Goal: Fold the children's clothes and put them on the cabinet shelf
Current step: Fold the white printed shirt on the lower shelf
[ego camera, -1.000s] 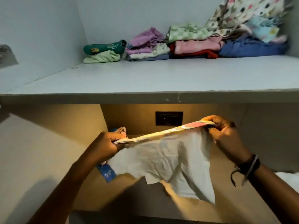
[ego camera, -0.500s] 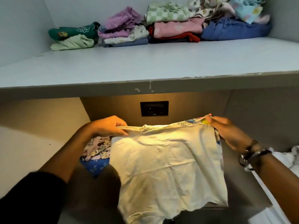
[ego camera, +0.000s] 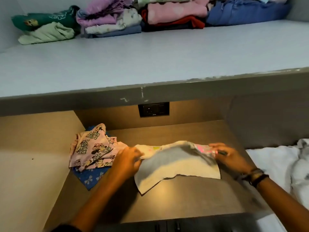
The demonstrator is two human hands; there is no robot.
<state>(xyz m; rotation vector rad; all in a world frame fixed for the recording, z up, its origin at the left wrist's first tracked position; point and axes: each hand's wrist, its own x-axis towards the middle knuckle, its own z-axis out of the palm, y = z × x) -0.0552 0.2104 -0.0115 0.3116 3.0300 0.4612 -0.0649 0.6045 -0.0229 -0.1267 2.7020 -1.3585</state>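
Note:
A small white garment [ego camera: 175, 168] with a pink print lies on the lit lower surface [ego camera: 192, 198] of the cabinet, its far edge folded over. My left hand [ego camera: 129, 157] pinches its left end and my right hand [ego camera: 229, 155] pinches its right end, both low against the surface. Folded children's clothes [ego camera: 117, 17] sit in stacks along the back of the grey upper shelf [ego camera: 150, 64].
A pink cartoon-print garment [ego camera: 93, 148] lies on a blue bow-print one [ego camera: 90, 178] left of my left hand. A black wall socket [ego camera: 153, 109] sits under the shelf's edge. White crumpled cloth [ego camera: 284, 168] lies at the right.
Both hands have come down with the white garment, which hung spread in the air before and now lies on the lower surface. The view has tilted downward.

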